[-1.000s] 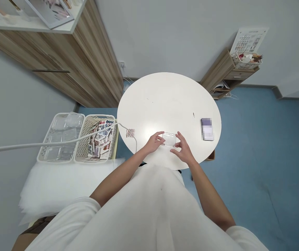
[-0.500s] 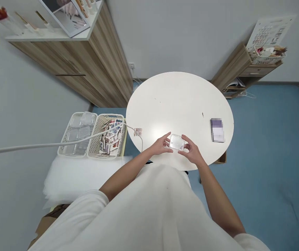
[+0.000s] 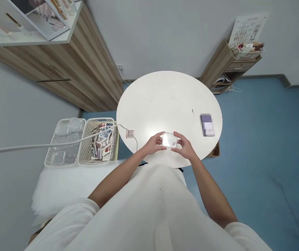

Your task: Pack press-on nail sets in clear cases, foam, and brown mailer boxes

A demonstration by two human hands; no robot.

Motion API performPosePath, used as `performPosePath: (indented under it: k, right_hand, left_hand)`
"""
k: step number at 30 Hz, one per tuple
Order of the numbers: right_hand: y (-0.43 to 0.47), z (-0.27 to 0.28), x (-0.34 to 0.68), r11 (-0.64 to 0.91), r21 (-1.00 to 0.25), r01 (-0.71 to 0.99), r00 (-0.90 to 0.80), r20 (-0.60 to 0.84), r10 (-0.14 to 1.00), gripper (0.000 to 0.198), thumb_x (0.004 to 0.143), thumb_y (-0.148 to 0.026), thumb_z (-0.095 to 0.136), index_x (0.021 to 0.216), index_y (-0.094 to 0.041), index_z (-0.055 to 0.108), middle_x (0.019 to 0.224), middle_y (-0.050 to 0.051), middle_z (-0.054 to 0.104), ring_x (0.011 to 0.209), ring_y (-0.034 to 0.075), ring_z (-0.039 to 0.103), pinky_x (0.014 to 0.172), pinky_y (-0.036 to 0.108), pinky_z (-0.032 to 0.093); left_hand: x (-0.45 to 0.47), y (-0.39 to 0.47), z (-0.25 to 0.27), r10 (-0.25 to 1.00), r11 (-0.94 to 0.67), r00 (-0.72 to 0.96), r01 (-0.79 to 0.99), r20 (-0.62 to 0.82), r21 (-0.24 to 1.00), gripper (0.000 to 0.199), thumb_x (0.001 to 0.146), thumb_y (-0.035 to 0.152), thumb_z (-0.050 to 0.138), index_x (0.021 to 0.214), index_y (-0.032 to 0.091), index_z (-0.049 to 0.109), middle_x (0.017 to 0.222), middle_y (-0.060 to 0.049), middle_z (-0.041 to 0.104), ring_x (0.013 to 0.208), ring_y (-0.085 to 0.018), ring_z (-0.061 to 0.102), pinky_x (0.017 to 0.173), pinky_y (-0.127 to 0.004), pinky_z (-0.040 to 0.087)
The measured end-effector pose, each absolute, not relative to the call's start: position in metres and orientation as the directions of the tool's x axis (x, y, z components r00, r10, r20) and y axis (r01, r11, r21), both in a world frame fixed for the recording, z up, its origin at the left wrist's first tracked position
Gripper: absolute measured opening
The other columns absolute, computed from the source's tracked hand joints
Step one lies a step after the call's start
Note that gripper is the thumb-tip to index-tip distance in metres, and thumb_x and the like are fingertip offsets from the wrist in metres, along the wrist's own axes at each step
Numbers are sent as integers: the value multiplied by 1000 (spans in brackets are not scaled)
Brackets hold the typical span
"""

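Note:
Between both hands is a small clear plastic box, its top catching the light, near the front edge of the white oval table. My left hand grips its left side, with thumb and fingers curled round the corners. On the opposite side my right hand holds it the same way. What the box contains, if anything, I cannot make out. A small card of press-on nails lies on the table left of my left hand.
At the left stand a white basket of clear boxes and a basket of nail cards. A white cable crosses them onto the table. A pixelated purple-and-white item lies at the table's right. Wooden cabinets stand behind.
The view has shifted, so the table and baskets sit further left in the picture. Both hands keep hold of the clear box, whose top now shows a brighter reflection.

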State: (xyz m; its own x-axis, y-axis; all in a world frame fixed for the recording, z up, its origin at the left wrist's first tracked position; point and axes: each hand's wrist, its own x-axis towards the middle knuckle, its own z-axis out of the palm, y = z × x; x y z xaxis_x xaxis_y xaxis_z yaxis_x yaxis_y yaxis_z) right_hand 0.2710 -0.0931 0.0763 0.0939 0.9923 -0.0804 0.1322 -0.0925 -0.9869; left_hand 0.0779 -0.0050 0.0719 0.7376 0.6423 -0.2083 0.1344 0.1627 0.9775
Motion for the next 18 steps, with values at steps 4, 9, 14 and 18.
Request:
performPosePath:
  k: [4,9,14,18]
  right_hand:
    - [-95,78,271,-88,-990,106,106,-77,991,68,57,-32,77,119,-29,50,135,8,40,98,22,57,86,40,47]
    - [-98,81,269,-94,-995,28,99,-91,991,70,55,-33,78,119,-29,50,134,8,40,102,25,57,89,43,46]
    - [-97,84,267,-112,-994,-18,87,-113,990,71,54,-34,79,118,-30,50,135,8,39,106,27,56,91,44,45]
    - [-95,87,267,-121,-991,-50,86,-125,988,67,55,-38,78,116,-28,52,132,8,44,107,28,55,89,43,46]
  left_hand:
    - [78,-7,73,640,193,739,113,-212,975,81,59,27,76,130,22,38,83,0,52,74,-11,52,74,-30,43]
    - [77,-10,75,638,220,738,102,-222,970,79,58,27,77,128,22,40,82,0,53,72,-10,51,73,-29,43]
    - [76,-10,76,633,251,737,94,-237,963,78,59,26,76,128,22,40,81,1,52,71,-9,51,71,-28,43]
    - [75,-10,74,649,220,731,85,-211,972,78,58,25,76,127,22,40,81,0,54,72,-10,53,71,-28,44]
